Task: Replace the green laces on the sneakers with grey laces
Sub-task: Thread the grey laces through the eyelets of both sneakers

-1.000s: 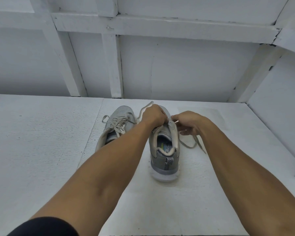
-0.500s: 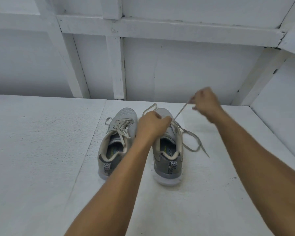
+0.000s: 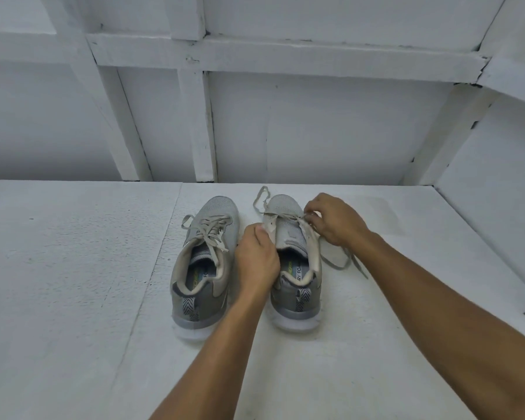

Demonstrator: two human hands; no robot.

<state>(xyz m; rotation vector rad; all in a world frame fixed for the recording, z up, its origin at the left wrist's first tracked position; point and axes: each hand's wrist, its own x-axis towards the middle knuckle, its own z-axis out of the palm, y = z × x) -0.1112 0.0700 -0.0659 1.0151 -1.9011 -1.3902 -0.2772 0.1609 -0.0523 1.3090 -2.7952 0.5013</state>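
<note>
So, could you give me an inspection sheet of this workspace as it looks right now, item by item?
Surface: white, rough-textured tabletop with a seam running through it.
Job's things: left sneaker, laced with a pale lace, ends loose; right sneaker, its pale lace threaded only near the toe, the ends trailing on the tabletop. No plainly green lace seen.
Clutter: nothing seen.
Hands: left hand grips the right sneaker's eyelet edge; right hand pinches the pale lace over the shoe.
Cables: nothing seen.
Surroundings: white wall with white beams behind the tabletop.
</note>
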